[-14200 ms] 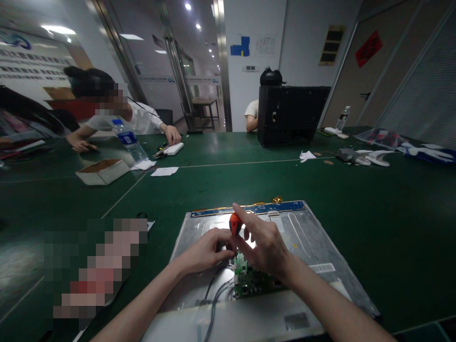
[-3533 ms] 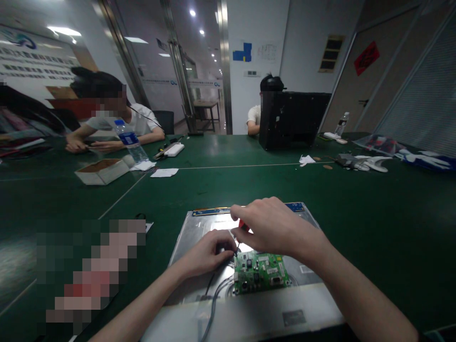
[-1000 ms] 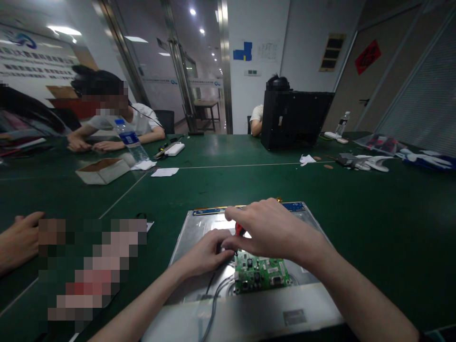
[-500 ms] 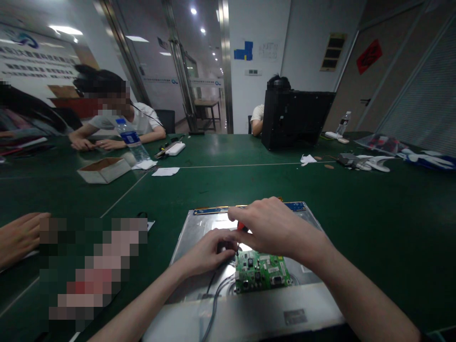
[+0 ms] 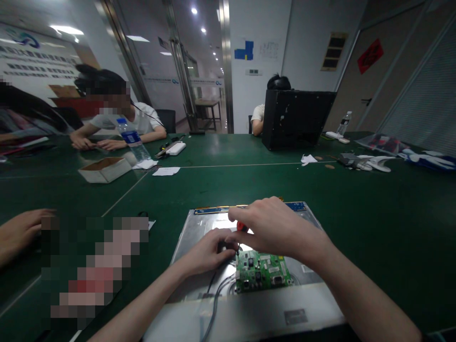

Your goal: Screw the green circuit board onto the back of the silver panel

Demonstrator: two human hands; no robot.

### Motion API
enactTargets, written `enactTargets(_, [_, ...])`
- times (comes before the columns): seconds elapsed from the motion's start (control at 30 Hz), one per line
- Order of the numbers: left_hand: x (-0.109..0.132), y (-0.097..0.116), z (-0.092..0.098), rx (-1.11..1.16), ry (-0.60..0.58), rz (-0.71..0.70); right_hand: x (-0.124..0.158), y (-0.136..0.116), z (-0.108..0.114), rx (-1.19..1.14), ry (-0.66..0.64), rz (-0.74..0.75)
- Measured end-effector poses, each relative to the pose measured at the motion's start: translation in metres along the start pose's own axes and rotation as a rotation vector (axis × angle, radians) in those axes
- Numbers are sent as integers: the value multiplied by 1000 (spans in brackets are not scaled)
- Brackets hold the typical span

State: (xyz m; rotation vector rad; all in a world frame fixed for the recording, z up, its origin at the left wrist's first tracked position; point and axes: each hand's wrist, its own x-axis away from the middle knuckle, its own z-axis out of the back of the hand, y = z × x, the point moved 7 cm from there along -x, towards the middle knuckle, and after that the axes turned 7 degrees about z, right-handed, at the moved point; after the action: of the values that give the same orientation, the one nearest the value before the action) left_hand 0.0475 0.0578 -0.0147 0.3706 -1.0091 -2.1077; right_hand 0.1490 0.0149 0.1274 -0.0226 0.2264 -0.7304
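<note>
Turned over since the earliest frame, the right hand (image 5: 274, 225) leaves the green circuit board (image 5: 263, 271) in view, just below centre, and is closed around a red-handled screwdriver (image 5: 242, 227). That tool's long axis stands near upright, its lower end at the board's upper-left corner. Nearer that corner is the left hand (image 5: 212, 249), fingers curled; whether they pinch anything, I can't tell. Board and grey cables (image 5: 215, 304) lie on a silver panel (image 5: 190, 235), flat on the green bench (image 5: 384, 228). Another person's hand (image 5: 24, 230) shows at the left edge; beyond, an open box (image 5: 105, 175) and bottle (image 5: 132, 137) at left, a black casing (image 5: 301, 118) upper right, then pale wall (image 5: 267, 21).
</note>
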Motion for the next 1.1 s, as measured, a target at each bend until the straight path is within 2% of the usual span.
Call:
enactTargets(0.3, [0, 2, 2, -15, 49, -46, 0, -2, 1, -42, 8, 18])
enactTargets(0.43, [0, 3, 1, 3, 25, -57, -1, 0, -1, 0, -5, -6])
enactTargets(0.63, [-1, 1, 2, -16, 21, -4, 2, -4, 4, -38, 3, 31])
enactTargets(1.1, [-1, 1, 0, 18, 6, -51, -1, -3, 2, -12, 13, 3])
